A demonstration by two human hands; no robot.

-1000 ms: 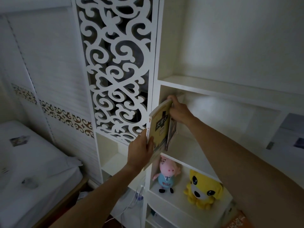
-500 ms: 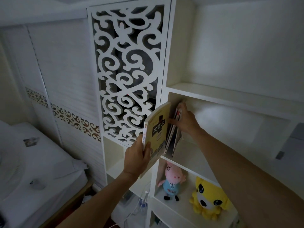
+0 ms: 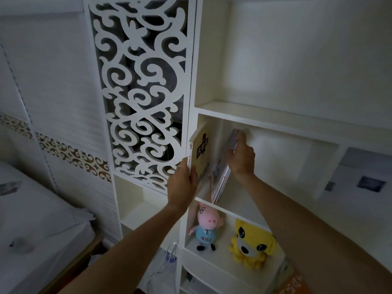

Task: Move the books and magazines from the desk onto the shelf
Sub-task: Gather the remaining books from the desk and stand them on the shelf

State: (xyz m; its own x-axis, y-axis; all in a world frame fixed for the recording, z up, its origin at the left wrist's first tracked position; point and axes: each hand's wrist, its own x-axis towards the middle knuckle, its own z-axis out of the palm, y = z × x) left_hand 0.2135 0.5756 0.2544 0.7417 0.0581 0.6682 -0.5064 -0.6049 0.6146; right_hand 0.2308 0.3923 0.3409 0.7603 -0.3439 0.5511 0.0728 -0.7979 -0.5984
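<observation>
While the left hand (image 3: pixel 182 185) grips the upright yellow book (image 3: pixel 199 151) (spine outward), the right hand (image 3: pixel 241 159) holds leaning magazines (image 3: pixel 224 177)

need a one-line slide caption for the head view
Left hand slots a yellow book into the white shelf while the right hand holds thin magazines aside, above two plush toys.

Dim light falls on a white scrollwork panel (image 3: pixel 140 90), a pale wall with a patterned band (image 3: pixel 72 153), and a white-sheeted bed (image 3: pixel 36 230).

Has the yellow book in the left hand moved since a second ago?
Yes. The yellow book has edged rightward into the white shelf compartment.
</observation>
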